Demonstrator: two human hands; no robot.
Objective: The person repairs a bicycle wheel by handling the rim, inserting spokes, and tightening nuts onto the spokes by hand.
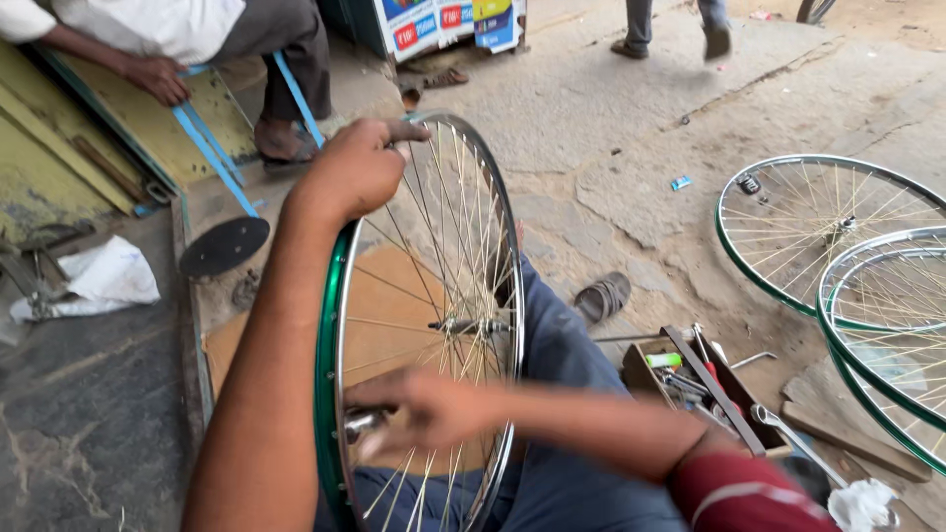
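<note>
Two hands work on the green-rimmed spoked bicycle wheel (424, 315) standing upright on our lap. Our left hand (360, 167) clamps its top rim; our right hand (424, 409), reaching through the spokes, grasps a small metal tool (363, 422). We judge spoke tightening; next, a careful turn.

Person is wearing blue-grey trousers (562, 394); right arm is showing a dark red sleeve (744, 493) with pale stripe; left forearm bare, no watch.

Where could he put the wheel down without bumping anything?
Bare ground lies between the sandal and the green wheels, and on the dark slab by the white rag. Around the toolbox it is crowded.
</note>
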